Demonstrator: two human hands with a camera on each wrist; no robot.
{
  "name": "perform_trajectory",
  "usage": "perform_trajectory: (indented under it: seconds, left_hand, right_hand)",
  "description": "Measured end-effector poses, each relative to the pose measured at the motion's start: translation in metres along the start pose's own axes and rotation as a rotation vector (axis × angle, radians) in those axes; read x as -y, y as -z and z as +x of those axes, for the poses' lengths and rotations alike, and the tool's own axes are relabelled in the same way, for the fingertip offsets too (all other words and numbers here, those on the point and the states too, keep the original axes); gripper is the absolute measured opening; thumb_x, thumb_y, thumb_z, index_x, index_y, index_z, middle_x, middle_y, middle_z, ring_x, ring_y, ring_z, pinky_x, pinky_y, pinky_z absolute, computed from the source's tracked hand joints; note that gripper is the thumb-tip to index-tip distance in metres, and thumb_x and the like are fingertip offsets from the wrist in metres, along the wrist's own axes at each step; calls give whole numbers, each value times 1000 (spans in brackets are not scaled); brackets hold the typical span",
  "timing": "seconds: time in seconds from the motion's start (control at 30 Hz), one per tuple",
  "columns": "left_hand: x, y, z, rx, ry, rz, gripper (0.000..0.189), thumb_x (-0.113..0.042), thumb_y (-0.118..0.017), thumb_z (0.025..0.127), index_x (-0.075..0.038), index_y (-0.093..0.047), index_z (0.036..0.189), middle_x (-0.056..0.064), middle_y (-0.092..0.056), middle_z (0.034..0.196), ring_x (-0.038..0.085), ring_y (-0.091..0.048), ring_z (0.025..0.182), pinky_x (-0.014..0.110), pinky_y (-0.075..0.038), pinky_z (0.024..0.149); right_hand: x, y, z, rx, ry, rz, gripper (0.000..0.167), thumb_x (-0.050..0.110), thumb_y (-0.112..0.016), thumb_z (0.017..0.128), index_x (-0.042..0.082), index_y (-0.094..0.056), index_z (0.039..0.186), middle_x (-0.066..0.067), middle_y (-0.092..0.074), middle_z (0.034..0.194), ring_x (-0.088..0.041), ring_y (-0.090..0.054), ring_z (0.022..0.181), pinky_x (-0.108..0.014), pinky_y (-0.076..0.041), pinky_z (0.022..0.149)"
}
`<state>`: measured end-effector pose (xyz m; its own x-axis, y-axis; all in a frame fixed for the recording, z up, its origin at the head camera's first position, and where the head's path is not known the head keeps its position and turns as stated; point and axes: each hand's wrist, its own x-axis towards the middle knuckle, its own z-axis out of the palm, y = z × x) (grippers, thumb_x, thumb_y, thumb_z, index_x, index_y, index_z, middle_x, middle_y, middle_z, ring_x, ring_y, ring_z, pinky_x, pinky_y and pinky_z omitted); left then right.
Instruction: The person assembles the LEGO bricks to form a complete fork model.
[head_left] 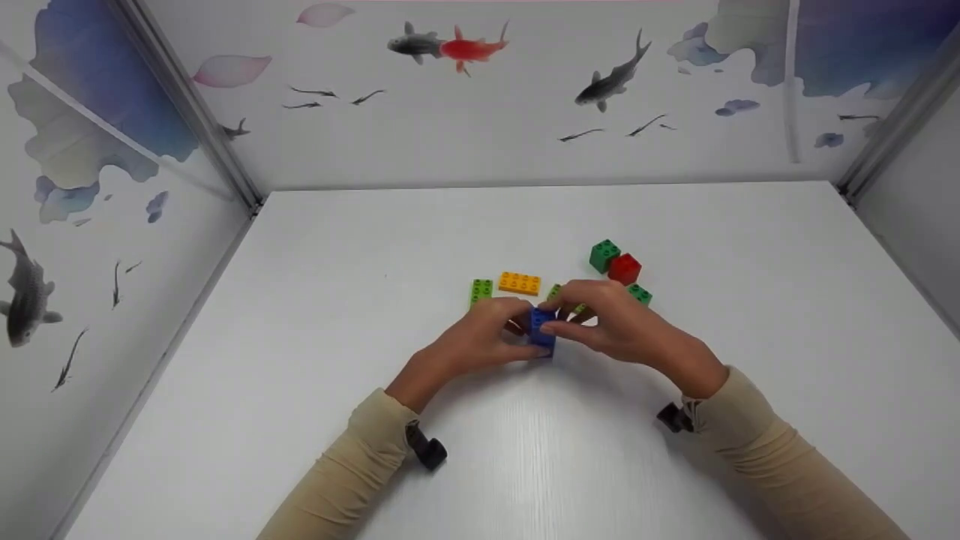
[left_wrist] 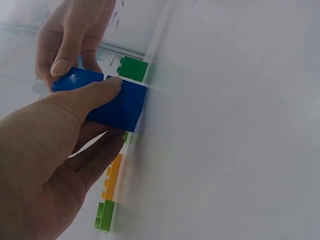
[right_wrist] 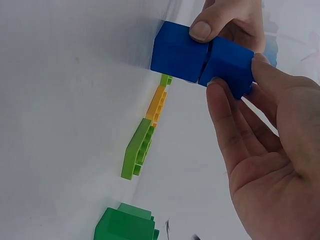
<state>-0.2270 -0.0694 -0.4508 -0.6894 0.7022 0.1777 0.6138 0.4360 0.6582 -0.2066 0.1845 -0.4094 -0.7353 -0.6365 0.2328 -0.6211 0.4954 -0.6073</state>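
Note:
Two blue toy bricks stand one on top of the other, with a thin seam between them in the right wrist view. My left hand (head_left: 491,334) grips the lower blue brick (right_wrist: 175,52) between thumb and fingers, close to the tabletop. From above, my right hand (head_left: 611,319) pinches the upper blue brick (right_wrist: 227,67) by its sides. In the left wrist view the upper brick sits slightly tilted against the lower one. Just beyond the hands lie a yellow brick (head_left: 520,283) and a lime-green brick (head_left: 481,291); another lime-green brick (right_wrist: 136,150) is partly hidden behind my right hand.
Farther back on the white table (head_left: 360,262) stand a dark green brick (head_left: 604,256) and a red brick (head_left: 624,268). Another green brick (head_left: 640,293) shows beyond my right hand. Panels painted with fish (head_left: 615,75) wall the table at the back and sides.

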Motion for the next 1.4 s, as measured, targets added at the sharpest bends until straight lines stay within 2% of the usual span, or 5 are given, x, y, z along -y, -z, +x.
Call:
perform_trajectory:
  seconds: [0.73,1.1,1.4]
  left_hand:
    - [-3,1,-1,8,37,-4,39,-31,-87,95,-11,-71,124,0,-77,116,13,-73,103,25,-62,96]
    - [-4,0,-3,-4,38,-10,37,-32,-87,94,-11,-73,121,0,-79,112,14,-75,99,26,-63,91]
    - [-3,-1,-1,7,51,-8,37,-34,-86,95,-12,-74,123,-1,-79,112,11,-73,99,25,-62,91]
  right_hand:
    - [2,0,1,23,-69,55,26,30,-81,99,16,-74,120,2,-78,113,-14,-75,104,-30,-67,89]
    - [8,1,1,53,-57,35,24,22,-79,101,11,-71,121,-1,-76,116,-16,-75,107,-34,-67,91]
    - [7,2,1,54,-32,25,24,23,-78,102,12,-71,123,-1,-75,116,-14,-73,106,-30,-66,91]
